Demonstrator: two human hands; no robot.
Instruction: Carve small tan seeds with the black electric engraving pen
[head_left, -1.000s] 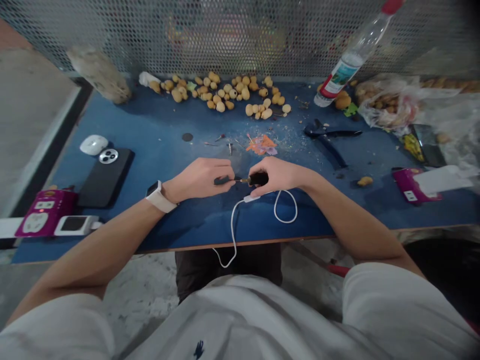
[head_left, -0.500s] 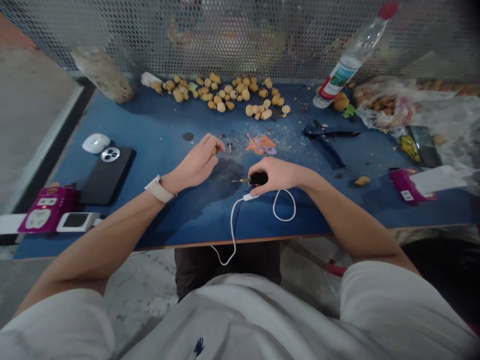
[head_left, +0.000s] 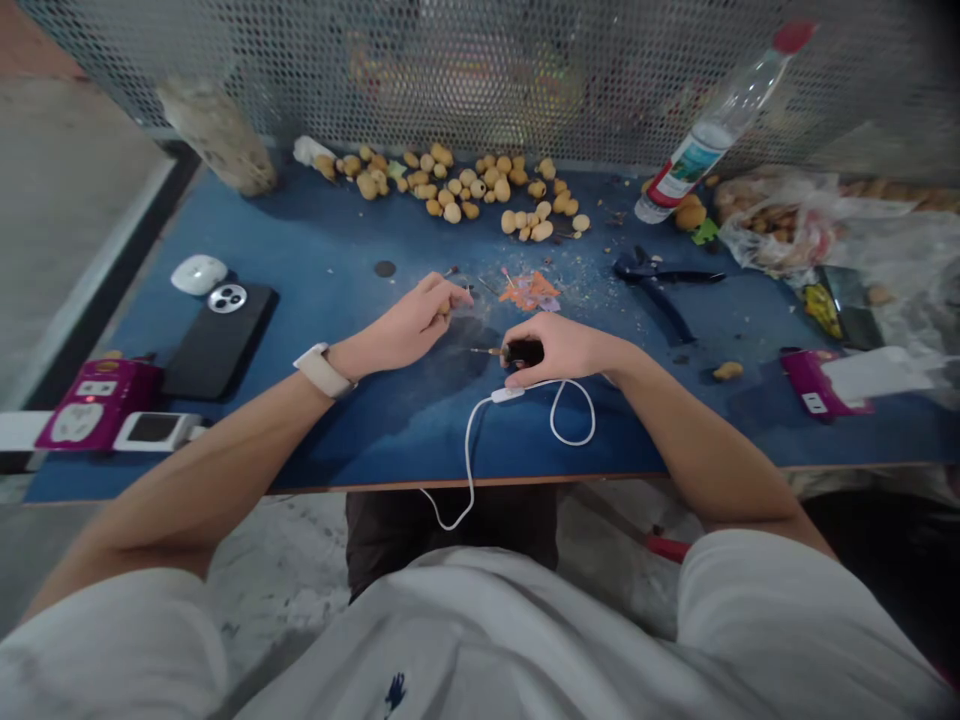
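Note:
My left hand [head_left: 414,322] is closed around a small tan gourd [head_left: 445,308], mostly hidden by the fingers. Its fingertips are at a small metal bit [head_left: 469,290] on the table; I cannot tell whether they grip it. My right hand [head_left: 559,348] is wrapped around a black mini electric drill [head_left: 523,352], whose thin bit [head_left: 484,351] points left toward my left hand. A white cord [head_left: 471,440] with an inline switch [head_left: 508,395] runs below the drill and over the table edge. Just beyond the hands lie orange and purple scraps [head_left: 531,291] with small pink-tipped bits.
Several small tan gourds [head_left: 450,188] line the back. Blue-handled pliers [head_left: 660,290], a bottle [head_left: 701,150] and a plastic bag [head_left: 772,215] are at right. A phone [head_left: 221,340], white case [head_left: 199,274] and purple power socket [head_left: 97,405] stand left. A mesh panel [head_left: 315,70] rises behind.
My left hand has moved right, with its fingertips now at the metal bit. My right hand keeps the drill in nearly the same place. The view has shifted slightly.

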